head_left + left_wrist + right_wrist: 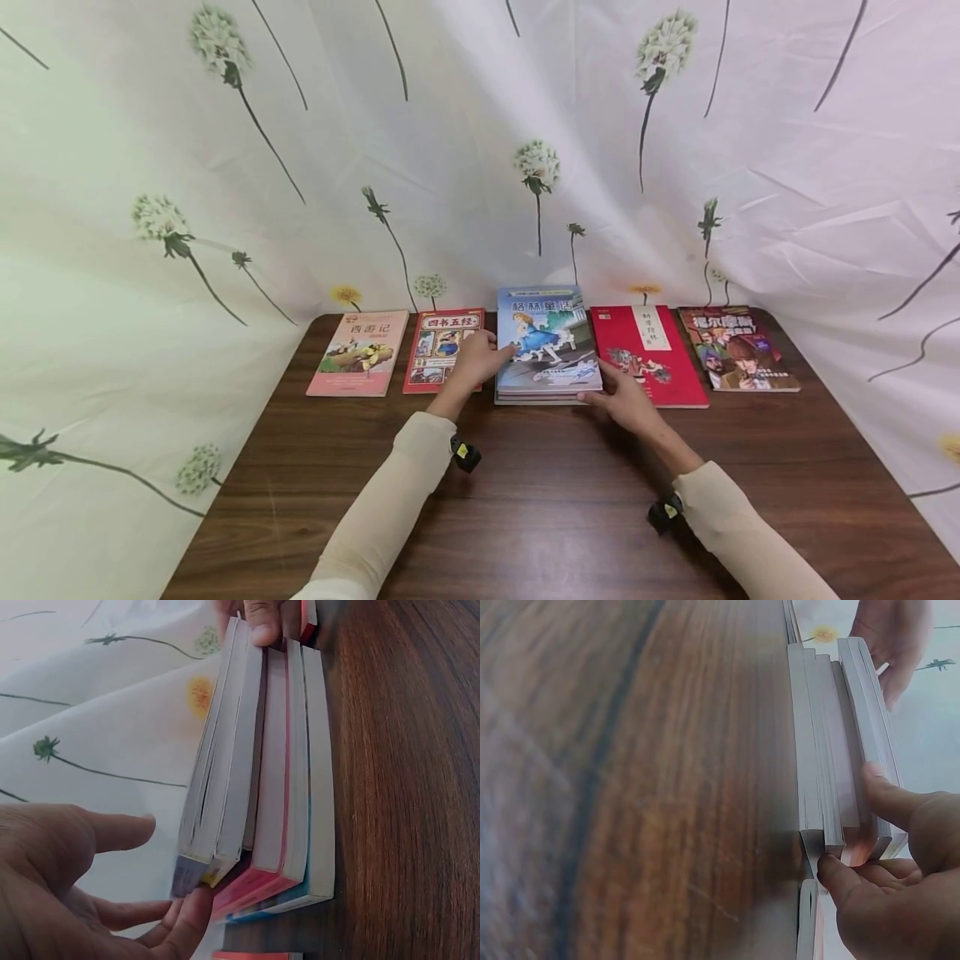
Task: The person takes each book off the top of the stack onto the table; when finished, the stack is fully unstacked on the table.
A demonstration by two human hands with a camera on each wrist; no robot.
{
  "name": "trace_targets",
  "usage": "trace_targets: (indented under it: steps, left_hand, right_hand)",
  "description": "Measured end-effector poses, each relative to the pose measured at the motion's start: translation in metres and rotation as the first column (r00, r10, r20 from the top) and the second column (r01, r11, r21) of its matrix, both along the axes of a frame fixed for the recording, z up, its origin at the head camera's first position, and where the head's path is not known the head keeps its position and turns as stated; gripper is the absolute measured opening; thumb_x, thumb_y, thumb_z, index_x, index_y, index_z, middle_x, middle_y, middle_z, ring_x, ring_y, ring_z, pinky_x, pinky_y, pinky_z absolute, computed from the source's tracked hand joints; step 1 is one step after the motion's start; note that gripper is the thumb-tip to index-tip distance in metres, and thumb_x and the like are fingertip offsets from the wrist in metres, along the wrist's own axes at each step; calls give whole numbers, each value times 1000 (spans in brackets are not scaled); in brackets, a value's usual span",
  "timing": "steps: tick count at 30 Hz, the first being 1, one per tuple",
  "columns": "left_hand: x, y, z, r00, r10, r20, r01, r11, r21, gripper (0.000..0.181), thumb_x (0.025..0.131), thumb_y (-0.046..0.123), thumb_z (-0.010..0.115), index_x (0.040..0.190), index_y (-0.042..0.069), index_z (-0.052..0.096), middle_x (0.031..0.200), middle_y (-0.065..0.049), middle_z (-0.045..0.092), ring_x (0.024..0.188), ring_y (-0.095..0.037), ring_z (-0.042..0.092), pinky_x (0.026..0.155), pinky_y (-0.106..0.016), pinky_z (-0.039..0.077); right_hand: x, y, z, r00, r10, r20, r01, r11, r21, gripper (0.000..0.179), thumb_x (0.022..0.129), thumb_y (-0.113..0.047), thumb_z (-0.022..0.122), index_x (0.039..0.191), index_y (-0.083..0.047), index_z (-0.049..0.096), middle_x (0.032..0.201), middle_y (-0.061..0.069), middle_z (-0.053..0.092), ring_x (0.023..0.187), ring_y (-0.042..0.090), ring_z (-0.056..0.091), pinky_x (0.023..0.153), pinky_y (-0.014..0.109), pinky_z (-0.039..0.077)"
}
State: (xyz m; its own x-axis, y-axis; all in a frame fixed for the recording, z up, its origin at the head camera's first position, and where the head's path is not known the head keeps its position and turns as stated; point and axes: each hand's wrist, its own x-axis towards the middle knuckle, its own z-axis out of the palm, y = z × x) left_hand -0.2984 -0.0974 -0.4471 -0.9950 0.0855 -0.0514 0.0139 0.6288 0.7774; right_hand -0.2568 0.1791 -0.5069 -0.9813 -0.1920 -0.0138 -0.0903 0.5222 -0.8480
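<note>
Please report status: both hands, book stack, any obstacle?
Left hand touching book stack at left; right hand pinching its front right corner. Blue book on top. Left red book, right red book close alongside.

A stack of books [536, 399] – at least 4 – lies flat on the table, cover side up, between 2 red books. The top book [546, 337] is blue-grey, with a figure in a blue dress beneath its title. Edges sit unevenly (pink and blue show on the lower spines). The left hand [480, 358] touches its left side – the right hand [628, 404] grips its near right corner.
</note>
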Motion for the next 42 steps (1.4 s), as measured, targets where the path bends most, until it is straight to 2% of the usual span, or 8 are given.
trace_targets:
  steps: [6,12,18,22,30,36,39,42]
  left_hand:
    - [-6,5,-4,999,37,12,-36,994,-106,49,99,37,75,72,12,43,64,2,32,59,-15,34,58,-30,33]
    - [-7,6,-7,997,58,46,-53,993,-109,44,98,37,77,81,7,51,71,0,36,66,-18,38,61,-32,36]
    - [-8,8,-6,995,84,55,-79,994,-77,38,97,35,78,87,2,64,73,-2,47,67,-17,45,57,-29,40]
    - [-9,9,-7,990,107,93,-102,993,-52,37,97,33,79,85,1,67,67,-1,45,62,-15,44,52,-28,39]
    - [-11,9,-9,974,162,158,-160,987,-25,48,96,32,80,65,12,49,58,3,31,52,-14,35,44,-28,33]
    - [-8,10,-4,974,182,133,-188,982,28,54,93,26,81,62,15,39,60,3,30,55,-14,33,49,-28,32]
    - [-5,12,-1,973,202,112,-211,974,77,44,91,22,82,67,12,46,68,-1,41,64,-17,40,55,-30,35]
    - [-1,15,1,970,219,105,-232,963,139,27,89,18,79,83,4,57,84,-8,55,77,-21,47,63,-32,41]
  right_hand:
    - [0,0,2,1000,3,-1,-3,1000,-3,87,98,-20,80,165,4,30,160,32,48,143,45,55,111,56,54]
    - [-1,0,1,1000,4,13,-4,1000,13,87,98,-21,80,166,3,31,161,31,47,144,46,54,110,56,54]
    - [-2,2,1,1000,3,3,-3,1000,3,85,98,-20,80,165,2,32,161,30,48,143,45,56,110,56,54]
    - [-2,3,1,1000,2,-2,-2,1000,-1,84,99,-19,79,165,2,32,161,30,48,142,44,56,110,55,55]
    - [-2,1,1,1000,9,5,-9,1000,-17,84,99,-18,79,165,2,33,157,28,53,138,41,60,110,54,55]
    - [-1,-1,2,1000,12,5,-12,1000,-14,82,99,-18,78,165,3,34,156,29,54,141,43,58,110,55,55]
    - [-1,-2,1,1000,18,4,-18,1000,-21,82,99,-17,78,164,3,34,157,30,52,143,45,56,111,55,53]
    - [-1,-1,0,1000,20,5,-20,1000,-18,82,99,-17,79,165,3,34,160,29,49,143,44,56,113,55,53]
